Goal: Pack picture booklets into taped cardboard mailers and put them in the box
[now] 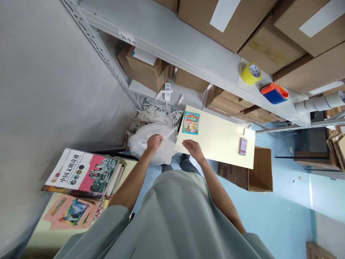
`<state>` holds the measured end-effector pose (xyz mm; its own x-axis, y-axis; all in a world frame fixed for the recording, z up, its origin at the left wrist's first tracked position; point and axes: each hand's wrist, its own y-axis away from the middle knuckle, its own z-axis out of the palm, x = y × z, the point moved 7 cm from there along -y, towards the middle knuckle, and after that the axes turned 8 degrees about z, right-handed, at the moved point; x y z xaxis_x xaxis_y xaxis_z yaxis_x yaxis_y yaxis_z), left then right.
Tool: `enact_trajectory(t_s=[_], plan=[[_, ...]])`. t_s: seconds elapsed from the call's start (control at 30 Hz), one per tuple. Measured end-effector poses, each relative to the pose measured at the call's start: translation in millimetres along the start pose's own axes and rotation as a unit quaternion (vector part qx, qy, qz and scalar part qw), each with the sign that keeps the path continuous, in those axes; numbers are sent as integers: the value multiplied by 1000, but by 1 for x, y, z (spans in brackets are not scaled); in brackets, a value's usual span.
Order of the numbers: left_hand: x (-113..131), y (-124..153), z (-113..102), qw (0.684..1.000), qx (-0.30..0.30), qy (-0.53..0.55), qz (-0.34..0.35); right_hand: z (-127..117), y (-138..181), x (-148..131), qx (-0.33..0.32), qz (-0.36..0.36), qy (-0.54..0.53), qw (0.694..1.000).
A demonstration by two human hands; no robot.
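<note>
My left hand (154, 142) is closed on the top of a white plastic bag (145, 144) that hangs beside the pale yellow table (218, 140). Near the table's front left edge my right hand (192, 148) rests with fingers curled; nothing shows in it. A small colourful picture book (191, 123) lies on the table just beyond my right hand. A small purple object (243, 146) sits at the table's right end.
Grey metal shelves (172, 39) hold cardboard boxes, a yellow tape roll (251, 73) and a red-blue tape dispenser (274, 93). A stack of books (82, 173) lies at my left. An open cardboard box (249, 172) stands under the table. White paper strips (153, 115) litter the floor.
</note>
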<state>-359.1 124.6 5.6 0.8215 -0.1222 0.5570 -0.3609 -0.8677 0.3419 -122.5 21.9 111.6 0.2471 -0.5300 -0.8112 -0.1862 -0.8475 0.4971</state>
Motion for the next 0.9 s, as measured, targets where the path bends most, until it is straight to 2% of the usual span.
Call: enact_trajectory(t_s=[0.1, 0.23, 0.37, 0.47, 0.53, 0.63, 0.73, 0.8, 0.9], plan=[[3, 15, -20, 996, 60, 58, 17, 0, 2, -6, 1, -7, 5, 1000], [2, 41, -60, 967, 141, 211, 35, -1, -2, -17, 9, -10, 6, 1000], [14, 70, -107, 940, 154, 292, 89, 1, -13, -43, 14, -44, -13, 999], [36, 94, -141, 927, 161, 304, 153, 7, -18, -68, 8, -70, -31, 997], [53, 109, -154, 925, 168, 283, 188, 16, -19, -82, -10, -75, -35, 997], [79, 124, -153, 936, 167, 207, 232, 34, -16, -96, -25, -73, -12, 997], [100, 136, -136, 937, 167, 120, 281, 45, -12, -106, -9, -104, 52, 993], [111, 144, -123, 929, 168, 83, 318, 51, -11, -107, -8, -123, 99, 987], [121, 156, -111, 919, 168, 57, 352, 57, -16, -97, -39, -109, 149, 982]])
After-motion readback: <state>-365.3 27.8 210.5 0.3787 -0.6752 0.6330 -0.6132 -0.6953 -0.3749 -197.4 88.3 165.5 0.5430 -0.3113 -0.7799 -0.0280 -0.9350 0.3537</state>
